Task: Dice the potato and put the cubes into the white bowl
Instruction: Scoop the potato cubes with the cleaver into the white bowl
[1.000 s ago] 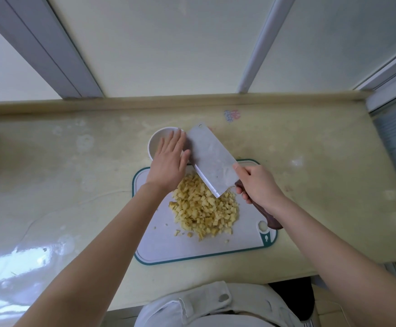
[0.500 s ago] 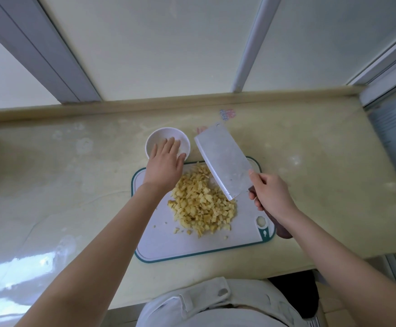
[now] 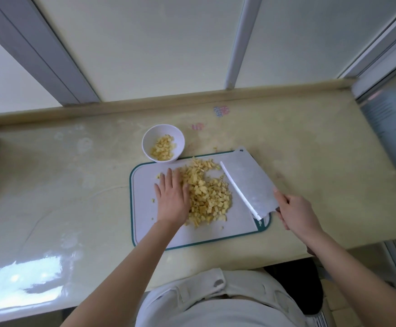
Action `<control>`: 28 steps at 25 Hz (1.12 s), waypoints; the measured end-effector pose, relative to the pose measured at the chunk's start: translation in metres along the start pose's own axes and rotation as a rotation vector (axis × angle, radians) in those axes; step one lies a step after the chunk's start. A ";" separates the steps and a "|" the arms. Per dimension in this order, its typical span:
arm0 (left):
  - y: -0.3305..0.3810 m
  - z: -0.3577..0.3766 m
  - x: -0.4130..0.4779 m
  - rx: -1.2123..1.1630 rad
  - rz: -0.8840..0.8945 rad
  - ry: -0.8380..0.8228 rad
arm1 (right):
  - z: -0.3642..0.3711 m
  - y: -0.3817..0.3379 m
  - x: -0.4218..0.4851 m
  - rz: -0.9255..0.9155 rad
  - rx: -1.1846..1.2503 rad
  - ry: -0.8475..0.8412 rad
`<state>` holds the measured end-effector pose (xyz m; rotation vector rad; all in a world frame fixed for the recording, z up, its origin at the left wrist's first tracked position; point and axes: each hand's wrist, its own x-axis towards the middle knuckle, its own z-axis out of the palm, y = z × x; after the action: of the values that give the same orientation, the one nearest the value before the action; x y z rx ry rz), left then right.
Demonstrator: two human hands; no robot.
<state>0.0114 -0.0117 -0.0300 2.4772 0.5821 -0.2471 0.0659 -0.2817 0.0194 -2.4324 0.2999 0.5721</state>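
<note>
Bench [image 3: 62, 185] space nearest you carries the white cutting board [image 3: 145, 208] with its teal rim, and the work sits on it. Your left hand [image 3: 172, 199] lies palm down on the board with its fingers straight. Its right side presses against the left flank of the heap of potato cubes [image 3: 206, 197].

No whole potato or uncut slab shows anywhere, so I judge the dicing done; what remains is moving the cubes.

Your right hand [image 3: 296, 212] is curled round the handle of the cleaver [image 3: 249, 185]. The broad blade leans at the right of the heap with its edge facing the cubes. I cannot tell whether that edge touches the board. With your hand and the blade on opposite sides of the heap, this looks to me like the set-up for pushing a load onto the blade. A few crumbs lie loose on the board, left of and nearer than the heap.

Farther off, at the board's far edge toward its left end, stands the white bowl [image 3: 180, 138]. It holds a small batch of cubes in the bowl [image 3: 163, 148], enough to cover part of its bottom. By far the larger share is on the board, so I reckon several more loads are needed. Beyond the bowl, faded stickers [image 3: 221, 111] mark the bench before the window frame.
</note>
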 end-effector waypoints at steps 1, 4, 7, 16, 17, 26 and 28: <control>-0.002 0.003 -0.002 -0.041 -0.032 -0.010 | -0.001 0.008 -0.001 0.016 0.004 0.005; -0.001 0.010 -0.009 -0.196 -0.029 -0.006 | 0.000 0.029 -0.006 0.050 0.003 0.016; 0.005 0.014 -0.015 -0.303 -0.030 0.024 | 0.007 0.039 -0.012 0.068 0.025 -0.024; 0.033 0.030 -0.011 -0.322 0.069 0.074 | 0.041 0.011 -0.022 -0.032 0.105 -0.140; 0.034 0.032 -0.010 -0.309 0.077 0.078 | 0.044 0.007 -0.023 -0.043 0.102 -0.136; 0.051 0.039 0.002 -0.228 0.109 0.069 | 0.052 -0.013 -0.032 -0.037 0.160 -0.186; 0.053 0.038 0.000 -0.209 0.110 0.074 | 0.054 -0.014 -0.035 -0.008 0.196 -0.192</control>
<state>0.0342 -0.0732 -0.0348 2.3136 0.4738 -0.0484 0.0221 -0.2350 0.0046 -2.1716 0.2539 0.7313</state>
